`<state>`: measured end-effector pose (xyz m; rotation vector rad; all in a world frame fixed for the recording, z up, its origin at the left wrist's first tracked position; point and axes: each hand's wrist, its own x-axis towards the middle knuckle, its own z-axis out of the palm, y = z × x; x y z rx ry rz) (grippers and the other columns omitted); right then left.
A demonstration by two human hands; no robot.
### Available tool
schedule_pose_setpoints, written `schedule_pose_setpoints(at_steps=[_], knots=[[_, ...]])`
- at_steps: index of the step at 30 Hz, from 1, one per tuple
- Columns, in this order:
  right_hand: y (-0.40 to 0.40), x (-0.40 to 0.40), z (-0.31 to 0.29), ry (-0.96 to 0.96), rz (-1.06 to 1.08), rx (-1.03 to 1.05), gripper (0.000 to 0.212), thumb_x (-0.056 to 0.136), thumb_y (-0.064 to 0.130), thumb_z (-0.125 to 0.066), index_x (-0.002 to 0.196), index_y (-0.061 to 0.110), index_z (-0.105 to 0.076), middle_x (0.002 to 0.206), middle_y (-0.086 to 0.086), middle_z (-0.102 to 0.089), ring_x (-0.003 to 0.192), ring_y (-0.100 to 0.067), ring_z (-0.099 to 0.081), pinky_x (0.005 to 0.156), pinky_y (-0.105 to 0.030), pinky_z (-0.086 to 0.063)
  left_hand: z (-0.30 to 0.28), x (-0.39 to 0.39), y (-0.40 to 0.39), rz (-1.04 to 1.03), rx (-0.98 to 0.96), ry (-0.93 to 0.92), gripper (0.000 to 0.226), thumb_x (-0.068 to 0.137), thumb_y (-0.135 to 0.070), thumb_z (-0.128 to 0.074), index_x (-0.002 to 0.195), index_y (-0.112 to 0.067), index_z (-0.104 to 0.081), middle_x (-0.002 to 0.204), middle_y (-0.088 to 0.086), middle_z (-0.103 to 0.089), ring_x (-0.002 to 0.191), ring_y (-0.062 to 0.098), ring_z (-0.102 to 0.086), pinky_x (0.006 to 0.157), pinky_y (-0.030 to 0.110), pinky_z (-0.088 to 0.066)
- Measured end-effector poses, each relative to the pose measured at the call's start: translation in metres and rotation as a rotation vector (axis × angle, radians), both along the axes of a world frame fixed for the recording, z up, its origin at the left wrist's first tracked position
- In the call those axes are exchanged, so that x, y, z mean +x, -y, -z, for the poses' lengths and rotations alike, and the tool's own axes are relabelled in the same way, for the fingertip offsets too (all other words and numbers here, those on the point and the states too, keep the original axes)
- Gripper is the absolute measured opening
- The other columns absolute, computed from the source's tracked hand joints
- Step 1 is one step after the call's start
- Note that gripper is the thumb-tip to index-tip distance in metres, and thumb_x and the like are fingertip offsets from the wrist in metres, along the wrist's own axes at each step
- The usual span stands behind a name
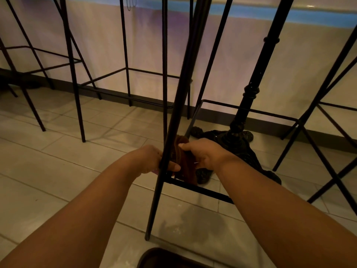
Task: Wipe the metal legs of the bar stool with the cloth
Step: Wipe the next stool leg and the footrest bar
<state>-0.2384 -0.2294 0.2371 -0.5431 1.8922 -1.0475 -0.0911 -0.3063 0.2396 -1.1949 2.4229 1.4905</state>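
— Hands first: what are the fingers doing?

— Left hand (154,158) is curled round the near stool leg (170,136), just above the low crossbar (201,190). Its thumb lies across the front of the leg, the other fingers wrapped behind it and mostly hidden.

— And the other one?

— Right hand (202,154) pinches a dark brown cloth (183,161). The thumb is pressed flat on the near face of the cloth, pointing toward the leg; the remaining fingers are folded behind the fabric, so how tightly they close I cannot tell.

— Where does the cloth sit against the stool?

— Touching the right side of that same leg, bunched between the two hands, with its lower edge hanging down to the crossbar.

— Is the leg upright?

— Tilted; it slants from top right down to its foot on the tiled floor (67,171), close to the viewer.

— Anything else nearby?

— Just behind the right hand, an ornate black table base (241,117) stands on the tiles. More thin-legged stools (77,74) stand along the pale wall (100,45) at left and at far right. A dark rounded edge shows at the bottom of the view; what it is I cannot tell.
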Motion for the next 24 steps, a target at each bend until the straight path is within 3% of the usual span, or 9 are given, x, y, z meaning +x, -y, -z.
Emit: schedule_pose_setpoints(at_steps=[4, 10, 14, 16, 19, 24], knots=[[0.005, 0.001, 0.001, 0.038, 0.056, -0.003, 0.03, 0.093, 0.031, -0.055, 0.115, 0.009, -0.059, 0.107, -0.012, -0.067, 0.101, -0.027, -0.063, 0.094, -0.045, -0.05, 0.003, -0.004, 0.004, 0.029, 0.011, 0.051, 0.025, 0.067, -0.033, -0.079, 0.084, -0.019, -0.067, 0.079, -0.001, -0.072, 0.082, 0.014, -0.066, 0.083, 0.033, -0.049], [0.001, -0.003, 0.002, 0.168, 0.054, -0.052, 0.03, 0.096, 0.028, -0.051, 0.119, 0.01, -0.055, 0.112, -0.014, -0.065, 0.104, -0.029, -0.061, 0.094, -0.046, -0.049, 0.0, 0.0, -0.001, 0.026, 0.018, 0.011, 0.015, 0.073, -0.029, -0.075, 0.079, -0.018, -0.069, 0.069, -0.009, -0.074, 0.067, 0.003, -0.069, 0.064, 0.022, -0.045], [0.0, -0.01, -0.001, 0.154, -0.034, -0.095, 0.032, 0.091, 0.022, -0.059, 0.12, 0.007, -0.057, 0.114, -0.015, -0.065, 0.108, -0.03, -0.061, 0.097, -0.047, -0.046, -0.014, 0.002, -0.015, 0.016, 0.008, 0.025, 0.014, 0.08, -0.023, -0.07, 0.084, -0.01, -0.067, 0.081, 0.001, -0.069, 0.08, 0.013, -0.063, 0.074, 0.026, -0.044], [0.003, -0.014, -0.002, 0.166, -0.035, -0.084, 0.032, 0.093, 0.024, -0.057, 0.12, 0.006, -0.056, 0.113, -0.015, -0.065, 0.106, -0.03, -0.061, 0.09, -0.044, -0.05, -0.02, 0.002, -0.022, 0.014, 0.016, 0.026, 0.012, 0.083, -0.02, -0.066, 0.088, -0.009, -0.065, 0.086, 0.003, -0.067, 0.08, 0.012, -0.061, 0.076, 0.025, -0.044], [0.006, -0.02, -0.001, 0.177, -0.03, -0.06, 0.03, 0.096, 0.028, -0.051, 0.118, 0.008, -0.055, 0.107, -0.014, -0.066, 0.096, -0.029, -0.063, 0.072, -0.04, -0.051, -0.026, 0.002, -0.031, 0.012, 0.029, 0.034, 0.014, 0.087, -0.019, -0.061, 0.096, -0.008, -0.063, 0.085, 0.0, -0.064, 0.077, 0.007, -0.058, 0.066, 0.017, -0.041], [0.003, -0.035, 0.005, 0.259, -0.14, -0.062, 0.022, 0.098, 0.028, -0.047, 0.107, 0.01, -0.057, 0.098, -0.011, -0.068, 0.088, -0.025, -0.065, 0.064, -0.038, -0.05, -0.025, 0.002, -0.035, -0.01, 0.015, 0.064, 0.018, 0.089, -0.024, -0.057, 0.101, -0.01, -0.06, 0.087, -0.003, -0.063, 0.079, 0.005, -0.054, 0.064, 0.015, -0.036]])
